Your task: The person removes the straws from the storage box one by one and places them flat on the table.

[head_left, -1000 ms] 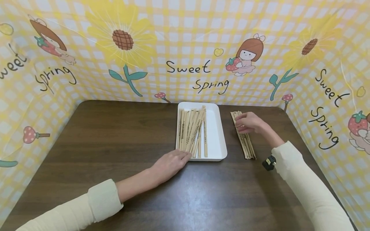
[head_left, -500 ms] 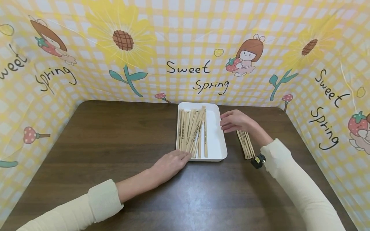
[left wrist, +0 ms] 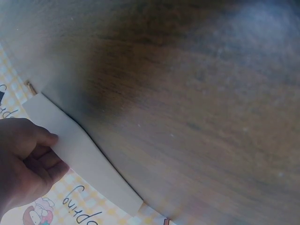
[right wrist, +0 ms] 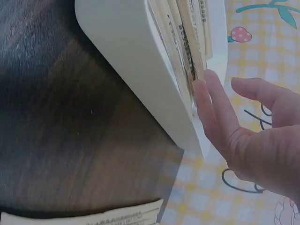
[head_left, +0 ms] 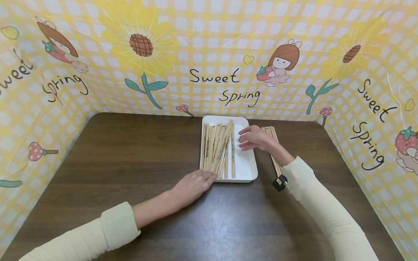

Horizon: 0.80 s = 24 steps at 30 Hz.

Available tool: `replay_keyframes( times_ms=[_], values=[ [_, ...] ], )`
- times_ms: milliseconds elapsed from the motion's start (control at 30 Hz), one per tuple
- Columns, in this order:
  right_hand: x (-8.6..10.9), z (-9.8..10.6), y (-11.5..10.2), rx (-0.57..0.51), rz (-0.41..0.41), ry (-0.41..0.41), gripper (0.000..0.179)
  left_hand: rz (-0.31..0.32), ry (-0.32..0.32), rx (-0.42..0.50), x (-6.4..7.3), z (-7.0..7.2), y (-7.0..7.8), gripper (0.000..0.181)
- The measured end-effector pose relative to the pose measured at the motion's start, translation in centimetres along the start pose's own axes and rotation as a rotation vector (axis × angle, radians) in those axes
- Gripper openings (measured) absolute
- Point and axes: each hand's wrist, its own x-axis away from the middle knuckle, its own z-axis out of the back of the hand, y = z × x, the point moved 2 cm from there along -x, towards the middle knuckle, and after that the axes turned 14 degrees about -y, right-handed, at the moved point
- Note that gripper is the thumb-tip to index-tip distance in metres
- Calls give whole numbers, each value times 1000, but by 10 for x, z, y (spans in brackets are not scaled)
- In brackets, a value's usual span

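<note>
Right hand (head_left: 253,138) has moved over the tray (head_left: 245,167), loose fingers empty, likely reaching for the sticks (head_left: 218,150) inside, which needs a soft pinch, while the left hand (head_left: 193,184) holds the tray's near-left corner.

A dark wood-grain desk (head_left: 147,154) stands over there, hemmed on three sides by yellow-checked cloth (head_left: 212,43) printed with sunflowers (head_left: 141,45), cartoon girls (head_left: 281,66) holding strawberries (head_left: 263,73) and "Sweet Spring" lettering (head_left: 215,77).

A tray (head_left: 245,167) sits on the table (head_left: 130,152) — sticks (head_left: 212,150) lie in its left side — more sticks (head_left: 278,168) lie to its right.
</note>
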Motion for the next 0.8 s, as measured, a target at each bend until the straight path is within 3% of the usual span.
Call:
replay_keyframes(
  times_ms=[167,533,800],
  values=[
    [-11,-6,5,10,-7,12,48,-6,6,-3,0,0,0,32],
    [-26,-17,12,141,-17,78,42,-10,12,-15,0,-1,-1,33],
    [-32,-25,15,277,-21,153,13,-5,4,-16,0,-1,0,33]
  ],
)
